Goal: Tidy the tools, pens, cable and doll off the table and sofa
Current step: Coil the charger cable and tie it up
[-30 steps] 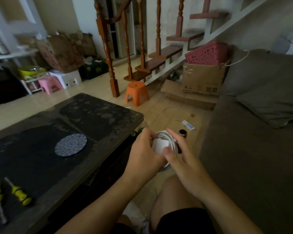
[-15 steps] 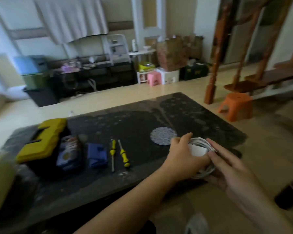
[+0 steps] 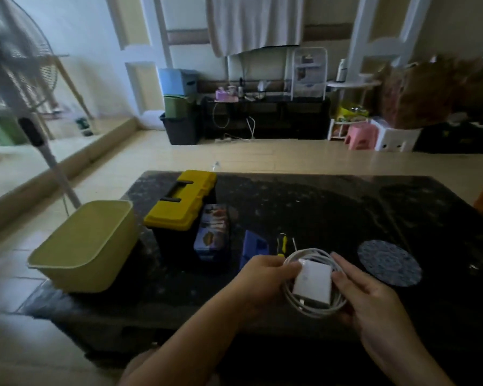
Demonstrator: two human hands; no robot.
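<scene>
A coiled white cable with its white charger block [image 3: 313,285] is held over the near edge of the dark table [image 3: 332,207]. My left hand [image 3: 262,277] grips the coil on its left side, thumb on the block. My right hand [image 3: 365,296] cups the coil from the right and beneath. Just behind the coil lie two yellow-handled screwdrivers [image 3: 281,245], partly hidden by my hands. A yellow-lidded black toolbox [image 3: 183,201] stands closed at the table's left. A pale green bin [image 3: 87,243] stands at the left end.
A blue printed tin [image 3: 212,232] leans beside the toolbox, and a small blue case [image 3: 255,246] lies next to it. A round patterned coaster [image 3: 389,263] lies on the right. A standing fan [image 3: 25,87] rises at the far left. Storage boxes and stools line the far wall.
My view has swung left from the sofa and stairs to face the table. Both hands have carried the coiled cable over the table's near edge, above the screwdrivers.
</scene>
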